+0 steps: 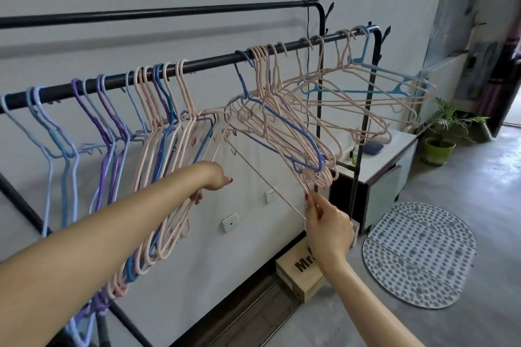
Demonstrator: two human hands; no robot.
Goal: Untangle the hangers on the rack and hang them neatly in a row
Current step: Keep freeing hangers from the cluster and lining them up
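Nearby, both hands (328, 222) pinch pink hangers (282, 132) tangled on the rack (214, 60).

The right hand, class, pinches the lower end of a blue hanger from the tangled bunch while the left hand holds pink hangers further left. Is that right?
Not quite. In the head view the right hand pinches the lower end of a pink hanger, not a blue one. The rest stands: the left hand holds pink hangers further left on the rack.

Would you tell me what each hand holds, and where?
Right hand pinches a pink hanger at its lower corner. Left hand grips another pink hanger's side.
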